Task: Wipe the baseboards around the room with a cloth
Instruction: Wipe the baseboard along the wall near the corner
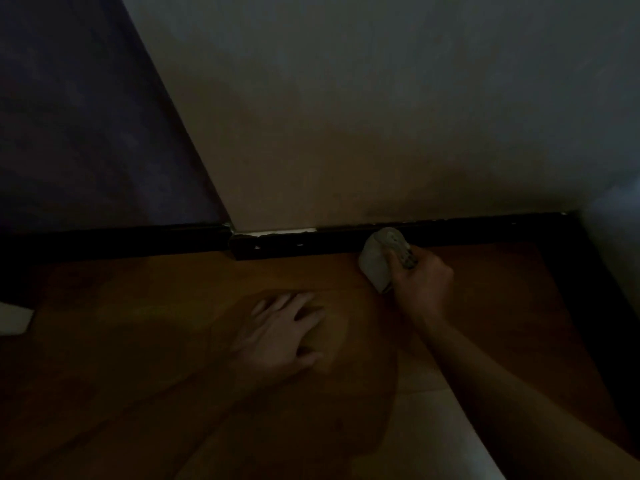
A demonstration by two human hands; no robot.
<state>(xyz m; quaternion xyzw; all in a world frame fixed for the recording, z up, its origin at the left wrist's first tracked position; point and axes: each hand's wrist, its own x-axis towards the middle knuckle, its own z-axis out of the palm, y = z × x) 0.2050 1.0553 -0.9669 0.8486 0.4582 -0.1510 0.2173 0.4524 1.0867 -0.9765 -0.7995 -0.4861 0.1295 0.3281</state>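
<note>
The room is dim. A dark baseboard (298,242) runs along the foot of a pale wall, with chipped white spots on its top edge. My right hand (420,280) grips a bunched pale cloth (379,259) and presses it against the baseboard right of centre. My left hand (280,332) lies flat on the brown wooden floor (156,341), fingers spread, holding nothing.
A purple wall (86,133) meets the pale wall (381,116) at a corner on the left. The baseboard turns another corner at the far right (588,271). A small white object (14,318) lies at the left edge of the floor.
</note>
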